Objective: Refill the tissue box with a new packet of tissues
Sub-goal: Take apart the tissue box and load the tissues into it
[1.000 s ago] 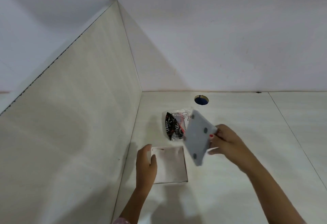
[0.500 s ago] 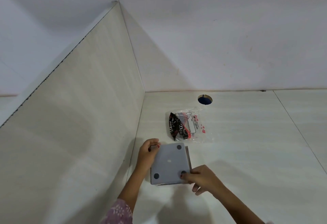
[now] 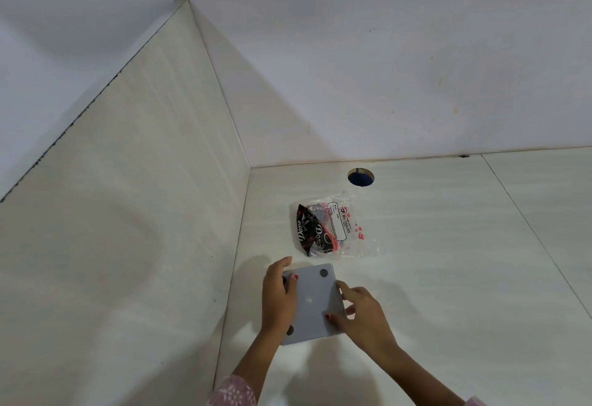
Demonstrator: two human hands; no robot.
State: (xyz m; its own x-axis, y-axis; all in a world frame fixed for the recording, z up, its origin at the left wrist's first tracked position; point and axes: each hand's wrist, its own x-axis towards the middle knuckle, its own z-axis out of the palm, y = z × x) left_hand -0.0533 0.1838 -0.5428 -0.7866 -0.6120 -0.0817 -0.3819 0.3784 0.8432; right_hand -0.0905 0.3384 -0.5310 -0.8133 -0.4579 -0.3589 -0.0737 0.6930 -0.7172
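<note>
A grey square tissue box (image 3: 312,304) lies upside down on the pale desk, its flat base plate with dark round feet facing up. My left hand (image 3: 278,300) grips the box's left edge, thumb on the plate. My right hand (image 3: 362,317) presses on the plate's right side with spread fingers. Just behind the box lies a crumpled clear plastic tissue wrapper (image 3: 330,229) with black and red print; it looks flattened.
The desk (image 3: 448,261) meets a white wall at the back and a pale side panel (image 3: 144,213) at the left. A round cable hole (image 3: 361,177) opens in the desk behind the wrapper.
My right hand brought the grey base plate down from mid-air onto the open box. Both hands now press it in place, the left shifting onto the box's edge.
</note>
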